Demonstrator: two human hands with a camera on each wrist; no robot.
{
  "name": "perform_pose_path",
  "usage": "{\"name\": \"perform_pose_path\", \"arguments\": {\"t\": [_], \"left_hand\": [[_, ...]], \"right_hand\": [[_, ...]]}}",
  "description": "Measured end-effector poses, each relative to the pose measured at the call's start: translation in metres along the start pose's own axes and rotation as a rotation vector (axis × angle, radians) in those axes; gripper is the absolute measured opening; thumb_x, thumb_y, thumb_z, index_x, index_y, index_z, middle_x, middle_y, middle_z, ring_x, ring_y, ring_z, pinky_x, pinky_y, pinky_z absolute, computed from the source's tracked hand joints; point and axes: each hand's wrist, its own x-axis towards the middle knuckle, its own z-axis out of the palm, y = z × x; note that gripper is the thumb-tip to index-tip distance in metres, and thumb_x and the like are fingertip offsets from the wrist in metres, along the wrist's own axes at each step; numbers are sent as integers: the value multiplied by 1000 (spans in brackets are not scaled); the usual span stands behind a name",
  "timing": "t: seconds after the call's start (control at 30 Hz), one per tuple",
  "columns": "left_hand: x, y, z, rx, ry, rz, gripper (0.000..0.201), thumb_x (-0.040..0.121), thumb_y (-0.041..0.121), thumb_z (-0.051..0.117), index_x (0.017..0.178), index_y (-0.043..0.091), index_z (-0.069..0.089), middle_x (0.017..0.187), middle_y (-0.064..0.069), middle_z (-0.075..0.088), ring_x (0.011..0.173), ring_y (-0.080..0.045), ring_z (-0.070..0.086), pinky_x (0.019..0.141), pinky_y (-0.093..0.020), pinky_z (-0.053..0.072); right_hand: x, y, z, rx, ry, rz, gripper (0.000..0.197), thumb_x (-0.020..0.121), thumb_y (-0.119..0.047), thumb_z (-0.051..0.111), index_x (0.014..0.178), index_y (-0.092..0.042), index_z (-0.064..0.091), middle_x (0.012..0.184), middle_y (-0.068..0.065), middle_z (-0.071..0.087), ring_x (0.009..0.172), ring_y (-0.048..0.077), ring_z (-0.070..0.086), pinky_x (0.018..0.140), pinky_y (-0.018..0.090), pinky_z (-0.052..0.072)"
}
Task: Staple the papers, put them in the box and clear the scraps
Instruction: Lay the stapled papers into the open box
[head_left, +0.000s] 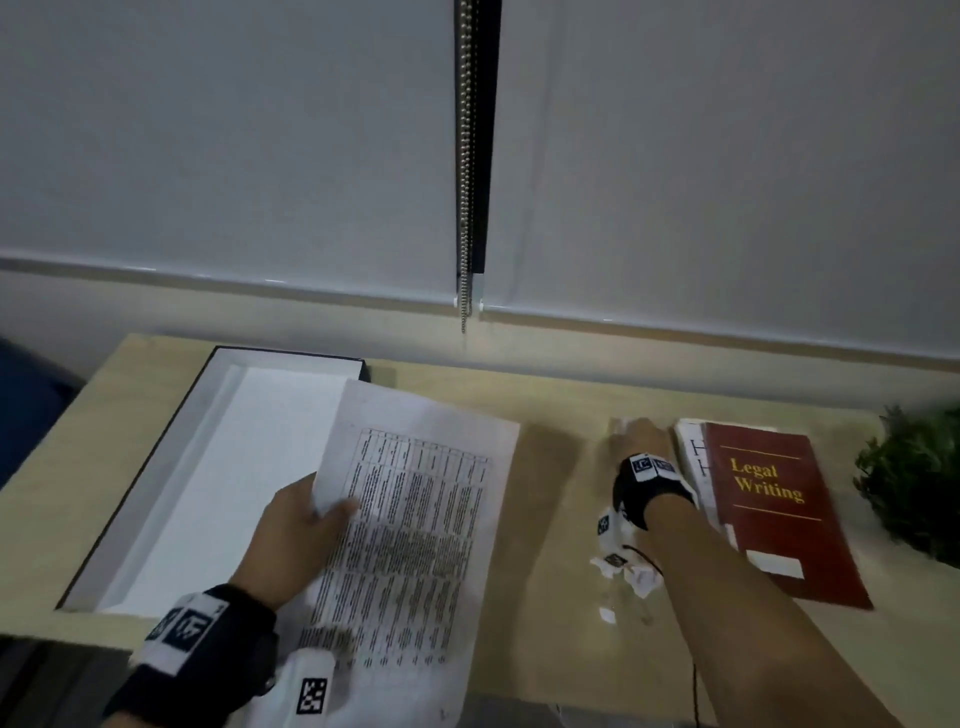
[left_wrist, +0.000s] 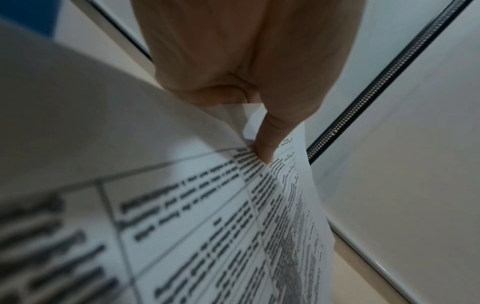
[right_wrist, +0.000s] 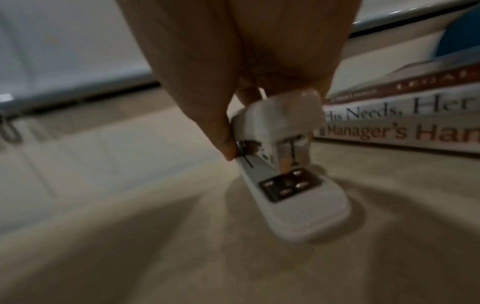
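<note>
The left hand (head_left: 291, 540) is pinching the printed white paper sheets (head_left: 410, 519) at their left edge, thumb on top, and is holding them lifted over the pale wooden surface (head_left: 550, 467), their long axis running away from the person and their far left corner overlapping the open black box with white lining (head_left: 208, 467). The right hand (head_left: 641, 441) is well to the right of the sheets, its fingers (right_wrist: 223, 142) grasping the small white stapler (right_wrist: 285, 174), which is sitting on the surface with its mouth pointing away from the wrist. The stapler is thus lying to the right of the papers, with bare surface between, so the right hand is the nearer one. Crumpled white paper scraps (head_left: 631, 571) are lying beside the right forearm. A dark red "Legal Writing" book (head_left: 774, 509) is topping a stack just right of the stapler, and a green plant (head_left: 914, 478) is standing beyond it.
</note>
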Motion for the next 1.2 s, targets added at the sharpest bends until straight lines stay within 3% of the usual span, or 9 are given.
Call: {"name": "perform_pose_path", "arguments": {"t": [0.13,0.27,0.33,0.47,0.57,0.7,0.83,1.0,1.2], "left_hand": [[-3,-2,-5,-143,-1,-68,19,90,14,62,71,14,57,46,6,56,40,-1,46,42,-12,37],[0,2,-13,-162,-4,-98,21,90,21,63,90,0,63,68,-8,63,52,-16,54,45,-22,45],[4,7,-21,-138,15,-100,11,92,20,61,86,11,64,70,-2,67,53,-11,62,47,-21,49],[14,17,-47,-155,80,-68,12,93,19,58,100,15,66,83,4,69,67,-3,64,52,-11,48],[26,17,-79,-216,102,-77,16,93,20,59,106,16,67,89,4,70,72,-9,63,60,-16,48],[42,-12,-128,-202,101,-85,30,88,30,66,115,17,64,110,-3,72,95,-19,68,85,-35,53],[38,-66,-167,-170,146,-220,48,86,15,69,128,14,46,99,-18,66,87,-28,64,73,-29,46],[20,-130,-182,-24,114,-229,74,79,-12,58,130,39,41,84,-9,63,68,-24,57,71,-37,47],[39,-169,-161,285,158,-275,55,77,-18,42,115,15,66,124,-20,64,97,-31,64,76,-25,46]], "right_hand": [[12,15,27,-154,41,-1,49,100,-30,37,99,9,67,111,29,66,104,41,62,91,44,50],[-4,-2,26,-206,40,8,58,89,-39,53,132,-2,41,140,24,38,129,41,37,108,56,32],[-35,-23,21,-13,12,-148,70,83,-58,53,131,-7,47,134,21,47,123,37,45,103,50,37],[-144,-45,27,851,-634,-202,89,59,-76,63,119,-11,61,112,14,69,101,27,65,85,42,53],[-205,-58,47,878,-861,-321,46,83,-36,68,122,-13,61,116,7,72,106,27,69,86,42,57],[-240,-102,80,801,-631,-361,21,85,1,65,105,-6,67,106,12,74,94,24,73,71,24,60],[-259,-158,110,748,-558,-351,20,86,2,63,92,-16,68,89,-8,73,73,0,69,67,19,59],[-257,-207,172,581,-487,-286,32,88,-6,62,120,-5,61,117,0,65,105,20,63,93,31,50],[-252,-225,221,307,-449,-246,52,89,-7,62,135,-3,38,137,15,50,126,31,49,99,36,42]]}}
